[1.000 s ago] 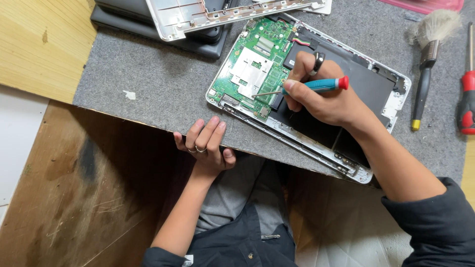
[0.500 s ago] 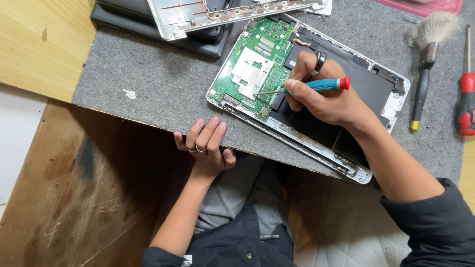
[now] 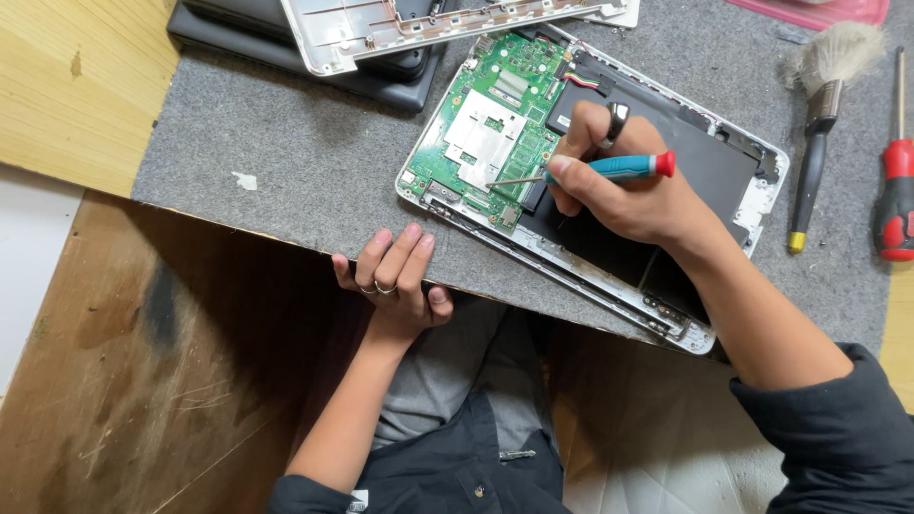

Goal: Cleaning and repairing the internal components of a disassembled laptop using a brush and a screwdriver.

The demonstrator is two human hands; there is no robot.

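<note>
An opened laptop lies bottom up on a grey felt mat, showing a green circuit board and a black battery. My right hand grips a small screwdriver with a blue handle and red cap; its tip rests on the board beside a silver shield. My left hand rests with its fingers curled over the mat's near edge, holding nothing.
A removed white cover panel lies on a dark laptop at the back. A dusting brush and a red-handled screwdriver lie to the right. Wooden surfaces lie to the left of the mat.
</note>
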